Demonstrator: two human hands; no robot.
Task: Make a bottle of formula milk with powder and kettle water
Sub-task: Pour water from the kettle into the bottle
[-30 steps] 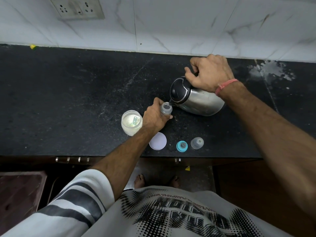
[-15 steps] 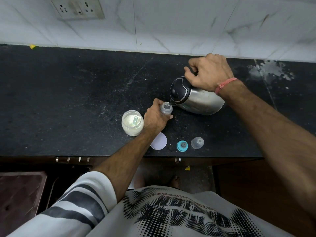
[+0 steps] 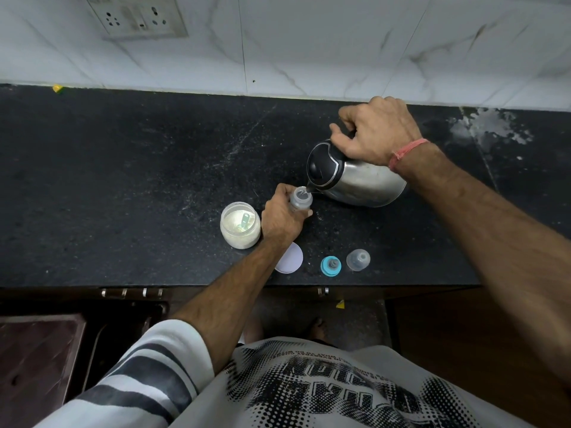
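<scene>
Black counter (image 3: 123, 180) unchanged: left hand (image 3: 281, 217) grip still wraps bottle (image 3: 300, 200); right hand (image 3: 375, 134) grip keeps kettle (image 3: 355, 177) tilted.

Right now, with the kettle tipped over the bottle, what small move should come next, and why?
Probably tip the kettle back upright once the bottle has enough water. The right hand has its spout at the open mouth, the left hand steadies the bottle, and the fill level cannot be seen.
</scene>
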